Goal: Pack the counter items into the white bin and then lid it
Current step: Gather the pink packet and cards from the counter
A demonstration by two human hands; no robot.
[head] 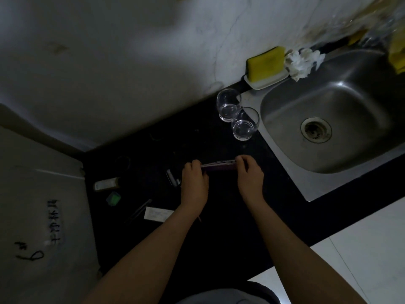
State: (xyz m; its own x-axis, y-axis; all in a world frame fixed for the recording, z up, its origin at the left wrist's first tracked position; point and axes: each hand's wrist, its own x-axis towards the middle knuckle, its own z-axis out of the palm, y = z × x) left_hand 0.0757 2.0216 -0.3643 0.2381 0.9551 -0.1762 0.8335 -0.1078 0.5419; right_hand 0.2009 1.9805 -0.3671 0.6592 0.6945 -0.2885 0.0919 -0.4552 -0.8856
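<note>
A thin purple bundle (pixel 219 166), perhaps sticks, is being held level just above the dark worktop (pixel 230 216), the left hand (pixel 194 181) pinching one end and the right hand (pixel 249 174) pinching the other, likely squaring it for packing. A small bottle (pixel 106 183), green piece (pixel 113 198) and paper slip (pixel 158 213) are lying left of the hands, beside the white bin (pixel 43 205).

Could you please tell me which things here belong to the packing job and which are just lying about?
Job: dark flat bundle held by left hand and right hand; small bottle; green item; paper slip.
Lying about: sponge; two glasses; sink.
</note>
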